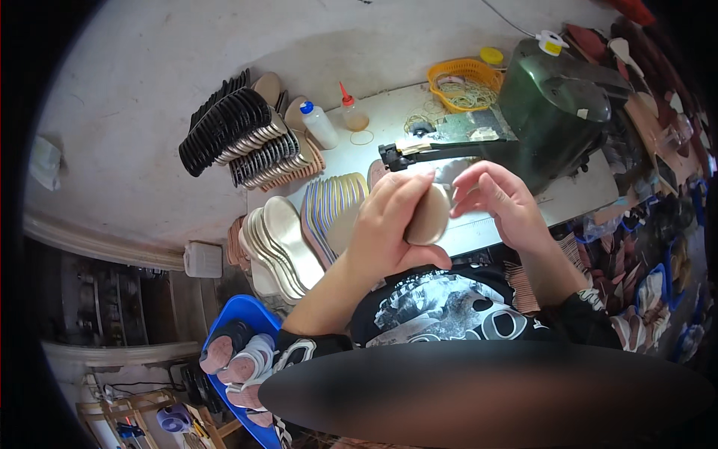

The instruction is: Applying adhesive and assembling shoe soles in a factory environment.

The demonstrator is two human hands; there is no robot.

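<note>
Beige and smooth, with a rounded end, a sole-like piece [428, 215] is in the left hand [385, 221], in front of the chest and near the edge of the white table [404, 101]. This hand is closed around it, with the fingers over the upper side and the thumb along the lower end. The right hand [508, 206] is just beside, its fingers loosely curled and apart, holding nothing that I can see; whether a fingertip touches the edge, I cannot tell. I judge that the step in hand is the handling of one single piece, and the next move calls for a steady left hold and light right fingers. On the table, pale glossy soles [292, 239] overlap like curved shells; beside them stands a row of thin striped pieces [333, 209]. Behind is a pile of black, ridged pieces [232, 123], and to the right a dark green machine [557, 112] with a hard, shiny body.
</note>
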